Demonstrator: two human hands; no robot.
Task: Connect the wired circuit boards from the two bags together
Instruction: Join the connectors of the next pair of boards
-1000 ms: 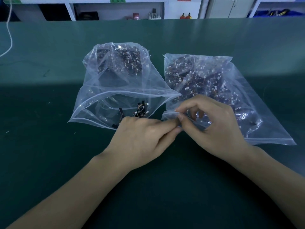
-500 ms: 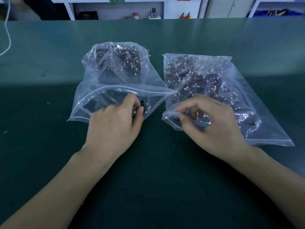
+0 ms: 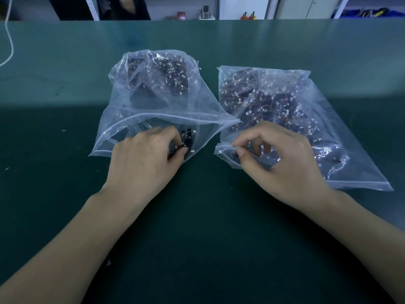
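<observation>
Far off to the left of the left hand, a white cord trails across the dark green counter. That hand reaches into the open mouth of the left bag, a clear zip bag lying on the counter, and its thumb and fingertips pinch a small dark circuit board with thin wires and white connectors just inside the bag's near edge. Beyond its knuckles, at the far end of the same bag, lies a heap of dark wired boards dotted with white plugs. The bag's upper lip arches above the fingers and stretches rightward to a point that meets the neighbouring bag.

Just to the right, the right hand rests on the near left corner of the right bag, its fingers curled and its thumb and forefinger pinching the plastic at the bag's opening. Behind and to the right of this hand the bag lies flat on the counter, filled with another heap of boards with orange wires and white connectors. The two hands are near each other but apart, with bare counter between them.

Past both bags, beyond the counter's far edge, stand white shelves with small objects too blurred to tell.
</observation>
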